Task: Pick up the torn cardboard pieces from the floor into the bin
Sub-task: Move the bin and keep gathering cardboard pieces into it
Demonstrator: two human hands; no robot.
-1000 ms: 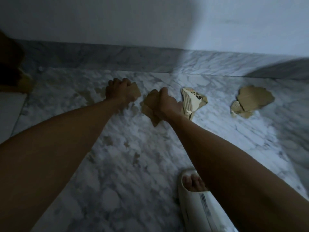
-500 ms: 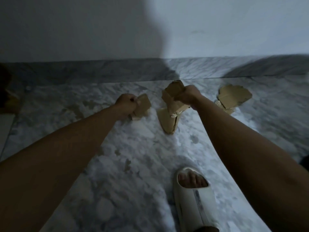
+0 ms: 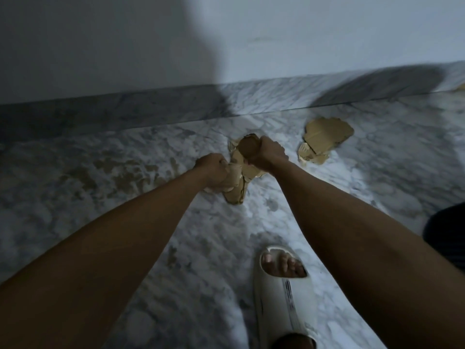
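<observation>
The floor is white marble veined with grey and blotched with brownish patches toward its left side; its far edge meets a low marble skirting under a pale wall; near that far edge, right of the middle, lies a torn cardboard piece with smaller scraps touching its near-left side; toward the near edge a white slipper with a foot in it stands on the marble.

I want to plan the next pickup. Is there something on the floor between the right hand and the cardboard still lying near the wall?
Nothing visible. Only bare marble floor separates the right hand from the loose cardboard. But that hand already grips torn pieces, as does the left hand.
</observation>
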